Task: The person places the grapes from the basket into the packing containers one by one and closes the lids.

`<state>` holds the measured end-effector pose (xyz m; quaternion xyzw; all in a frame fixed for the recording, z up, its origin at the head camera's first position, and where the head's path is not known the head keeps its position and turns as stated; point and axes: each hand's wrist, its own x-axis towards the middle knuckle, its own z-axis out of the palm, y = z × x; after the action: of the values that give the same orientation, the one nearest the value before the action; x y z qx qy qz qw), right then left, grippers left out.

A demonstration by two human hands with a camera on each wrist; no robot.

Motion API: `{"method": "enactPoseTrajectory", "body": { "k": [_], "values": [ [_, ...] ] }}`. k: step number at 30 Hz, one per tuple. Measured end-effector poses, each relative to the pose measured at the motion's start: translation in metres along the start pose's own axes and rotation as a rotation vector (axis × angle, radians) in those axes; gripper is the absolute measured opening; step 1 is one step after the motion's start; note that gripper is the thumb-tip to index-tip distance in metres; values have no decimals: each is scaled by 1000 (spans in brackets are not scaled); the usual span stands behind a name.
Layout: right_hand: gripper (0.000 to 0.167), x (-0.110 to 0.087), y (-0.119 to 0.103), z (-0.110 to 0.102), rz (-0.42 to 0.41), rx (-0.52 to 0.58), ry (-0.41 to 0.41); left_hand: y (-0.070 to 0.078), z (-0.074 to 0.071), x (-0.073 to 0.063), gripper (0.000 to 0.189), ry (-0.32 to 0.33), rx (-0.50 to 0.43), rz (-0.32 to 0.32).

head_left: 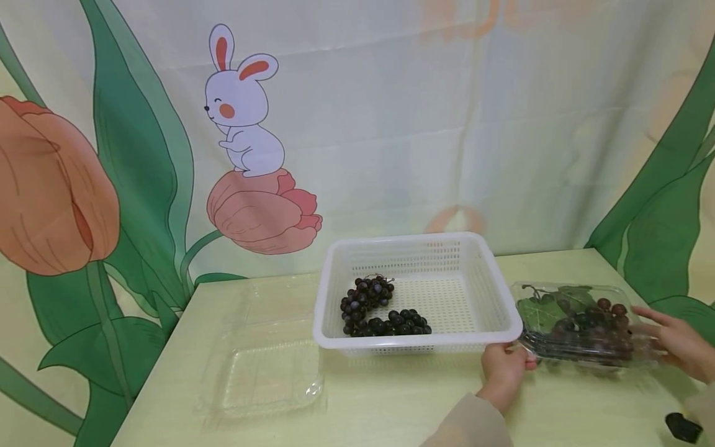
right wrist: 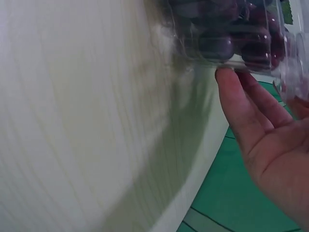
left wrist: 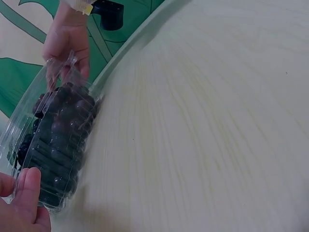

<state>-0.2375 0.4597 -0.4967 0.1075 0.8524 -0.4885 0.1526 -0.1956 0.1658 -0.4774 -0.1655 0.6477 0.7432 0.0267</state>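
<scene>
A clear plastic clamshell box of dark grapes [head_left: 581,329], with green leaves on top, is at the table's right side, just right of the white basket. My left hand [head_left: 503,369] grips its left end, the fingers on the box wall in the left wrist view [left wrist: 24,203]. At the opposite end my right hand [head_left: 678,341] holds the box by its rim. In the right wrist view, fingertips [right wrist: 227,79] touch the box's lower edge, beneath the grapes [right wrist: 217,46].
A white perforated basket [head_left: 416,341] stands mid-table, with two dark grape bunches [head_left: 365,304] at its left side. Left of it lies an open clear clamshell [head_left: 268,379]. Behind the table [head_left: 391,403] hangs a printed curtain [head_left: 380,124].
</scene>
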Motion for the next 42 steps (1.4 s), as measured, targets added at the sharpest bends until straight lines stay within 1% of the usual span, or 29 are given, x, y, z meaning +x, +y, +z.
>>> {"method": "enactPoseTrajectory", "body": {
  "k": [2, 4, 7, 11, 13, 15, 18, 20, 22, 24, 26, 28, 34, 38, 42],
  "values": [
    [73, -2, 1, -3, 22, 36, -49, -1, 0, 0, 21, 4, -12, 2],
    [75, -4, 3, -5, 32, 68, -89, -1, 1, 0, 21, 10, -22, 1],
    [81, -9, 6, -7, 39, 125, -130, -1, 1, 0, 20, 17, -34, -1],
    [84, -17, 10, -11, 44, 247, -198, -1, 1, -1, 19, 19, -30, -4],
    [86, -21, 10, -12, 49, 287, -238, -1, 1, -2, 19, 19, -26, -5],
    [87, -24, 9, -13, 55, 287, -282, -1, 1, -2, 20, 19, -27, -7],
    [88, -27, 7, -14, 51, 250, -340, 0, 1, -3, 22, 17, -32, -8],
    [88, -29, 5, -13, 56, 246, -366, 0, 1, -3, 22, 15, -39, -9],
    [89, -31, 5, -12, 65, 279, -397, 0, 1, -3, 23, 12, -37, -9],
    [89, -32, 4, -12, 73, 337, -432, -1, 1, -3, 24, 8, -39, -10],
    [90, -34, 4, -11, 80, 371, -447, -2, 0, -2, 25, 1, -38, -10],
    [91, -34, 3, -11, 76, 377, -453, -2, 0, -2, 26, -7, -36, -11],
    [96, -33, -1, -12, 44, 257, -404, -2, -2, -2, 26, -25, -48, -16],
    [97, -33, -4, -12, 34, 226, -384, -1, -3, -2, 24, -32, -67, -8],
    [95, -33, -7, -11, 21, 189, -360, -1, -3, -3, 22, -36, -78, -4]
  ]
}}
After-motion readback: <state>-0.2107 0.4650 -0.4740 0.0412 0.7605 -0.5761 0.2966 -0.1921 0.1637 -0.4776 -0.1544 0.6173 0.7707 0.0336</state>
